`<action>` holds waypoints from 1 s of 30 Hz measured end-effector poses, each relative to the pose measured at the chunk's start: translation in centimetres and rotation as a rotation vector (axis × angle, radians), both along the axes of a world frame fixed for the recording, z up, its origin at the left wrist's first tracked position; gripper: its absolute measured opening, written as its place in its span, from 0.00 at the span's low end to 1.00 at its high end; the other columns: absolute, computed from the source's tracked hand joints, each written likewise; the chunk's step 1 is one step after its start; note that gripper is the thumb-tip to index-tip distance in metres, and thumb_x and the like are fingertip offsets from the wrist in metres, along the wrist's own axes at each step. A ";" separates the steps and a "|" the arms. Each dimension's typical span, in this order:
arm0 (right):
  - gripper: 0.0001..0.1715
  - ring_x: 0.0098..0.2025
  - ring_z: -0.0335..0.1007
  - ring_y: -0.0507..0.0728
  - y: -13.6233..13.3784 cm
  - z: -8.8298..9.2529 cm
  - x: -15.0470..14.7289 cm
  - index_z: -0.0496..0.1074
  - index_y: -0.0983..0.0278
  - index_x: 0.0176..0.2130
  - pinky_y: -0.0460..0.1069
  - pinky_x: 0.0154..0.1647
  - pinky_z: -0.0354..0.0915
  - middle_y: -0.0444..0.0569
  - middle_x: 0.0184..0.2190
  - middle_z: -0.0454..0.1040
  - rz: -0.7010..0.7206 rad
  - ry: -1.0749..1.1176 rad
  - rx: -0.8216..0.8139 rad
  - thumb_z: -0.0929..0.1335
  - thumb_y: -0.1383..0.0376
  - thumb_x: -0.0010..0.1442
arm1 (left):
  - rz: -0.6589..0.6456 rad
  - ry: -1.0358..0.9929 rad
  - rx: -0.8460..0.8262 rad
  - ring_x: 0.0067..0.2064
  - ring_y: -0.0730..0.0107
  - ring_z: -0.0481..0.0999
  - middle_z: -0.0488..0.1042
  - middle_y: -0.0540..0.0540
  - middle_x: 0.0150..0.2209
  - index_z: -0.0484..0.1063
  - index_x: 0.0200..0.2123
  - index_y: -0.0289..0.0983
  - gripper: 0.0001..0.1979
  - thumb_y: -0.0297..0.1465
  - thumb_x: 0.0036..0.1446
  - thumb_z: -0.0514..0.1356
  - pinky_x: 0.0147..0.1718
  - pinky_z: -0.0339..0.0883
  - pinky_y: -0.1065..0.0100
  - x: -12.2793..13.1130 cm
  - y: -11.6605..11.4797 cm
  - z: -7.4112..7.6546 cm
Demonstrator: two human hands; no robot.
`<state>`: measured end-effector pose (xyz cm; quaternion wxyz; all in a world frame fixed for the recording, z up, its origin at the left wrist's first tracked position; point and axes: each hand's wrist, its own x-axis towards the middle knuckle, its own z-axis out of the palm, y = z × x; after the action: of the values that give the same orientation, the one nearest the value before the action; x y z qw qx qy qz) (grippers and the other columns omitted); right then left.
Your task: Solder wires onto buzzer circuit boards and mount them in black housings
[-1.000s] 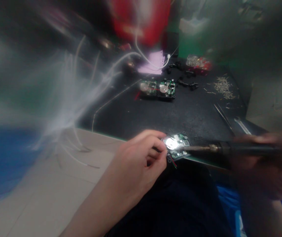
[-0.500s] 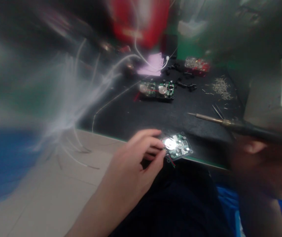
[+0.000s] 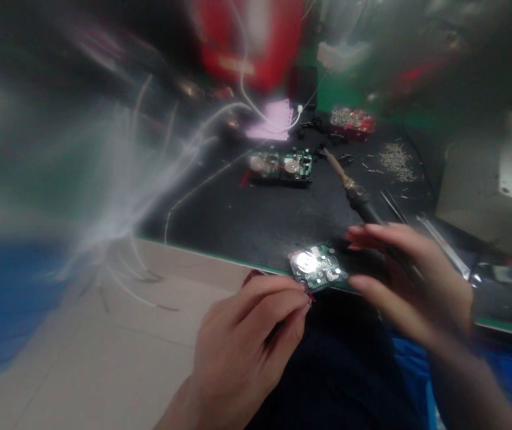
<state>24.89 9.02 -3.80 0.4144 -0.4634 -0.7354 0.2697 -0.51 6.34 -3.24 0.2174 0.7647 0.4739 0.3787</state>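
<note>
My left hand (image 3: 256, 334) is closed in a pinch on thin wires (image 3: 310, 295), red among them, at the lower left corner of a circuit board (image 3: 327, 267). That board lies at the bench's near edge, with a round part shining bright white on it. To its right, my right hand (image 3: 417, 280) holds a soldering iron (image 3: 363, 206), its grip passing under the fingers and its tip pointing away over the bench. The thumb and fingertips of this hand stand apart beside the board's right edge; whether they touch it I cannot tell.
Two more boards (image 3: 298, 166) sit farther back on the dark bench (image 3: 238, 209). Beyond are pink sheets (image 3: 271, 122), a red box of small metal parts (image 3: 352, 122) and a loose pile of pins (image 3: 397, 161). Tweezers (image 3: 394, 206) and a grey metal unit (image 3: 471, 179) are at right. White wires (image 3: 135, 221) hang at left.
My left hand has shifted down from the board's left side to the wires. My right hand has come in from the right beside the board, swinging the soldering iron's tip up and away.
</note>
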 end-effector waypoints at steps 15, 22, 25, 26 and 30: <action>0.40 0.64 0.66 0.54 0.7 -0.2 -0.7 0.62 0.58 0.70 0.45 0.65 0.63 0.49 0.62 0.69 0.096 -0.277 -0.025 0.76 0.57 0.65 | -0.069 0.037 0.108 0.51 0.75 0.80 0.80 0.50 0.52 0.79 0.50 0.40 0.15 0.20 0.62 0.67 0.53 0.71 0.71 -0.1 0.4 -1.8; 0.40 0.64 0.66 0.55 0.7 -0.1 -0.6 0.62 0.58 0.70 0.46 0.64 0.65 0.50 0.62 0.69 0.093 -0.286 -0.013 0.76 0.56 0.66 | 0.020 -0.016 0.027 0.42 0.78 0.83 0.84 0.55 0.44 0.77 0.49 0.42 0.11 0.23 0.67 0.66 0.48 0.75 0.74 0.9 1.0 -1.0; 0.41 0.64 0.67 0.55 0.8 -0.2 -0.6 0.62 0.57 0.70 0.47 0.63 0.66 0.51 0.62 0.69 0.096 -0.277 -0.014 0.76 0.55 0.65 | 0.034 -0.016 0.014 0.41 0.76 0.84 0.85 0.55 0.43 0.76 0.48 0.42 0.09 0.26 0.66 0.67 0.46 0.77 0.73 1.1 1.0 -0.8; 0.41 0.63 0.67 0.55 0.8 -0.2 -0.6 0.62 0.58 0.70 0.47 0.63 0.66 0.51 0.62 0.69 0.095 -0.270 -0.010 0.76 0.55 0.65 | 0.033 -0.010 0.018 0.42 0.76 0.84 0.85 0.55 0.44 0.76 0.48 0.42 0.09 0.26 0.66 0.68 0.46 0.77 0.73 1.1 0.9 -0.8; 0.39 0.63 0.67 0.56 0.7 -0.2 -0.5 0.62 0.59 0.69 0.48 0.63 0.66 0.52 0.62 0.69 0.097 -0.262 -0.001 0.76 0.57 0.66 | 0.004 0.003 0.060 0.46 0.76 0.84 0.85 0.55 0.45 0.76 0.49 0.42 0.12 0.26 0.64 0.69 0.47 0.75 0.75 0.9 0.8 -1.0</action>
<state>24.37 9.72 -4.01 0.3011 -0.4587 -0.8047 0.2268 0.35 7.15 -4.29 0.1928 0.7705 0.4643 0.3920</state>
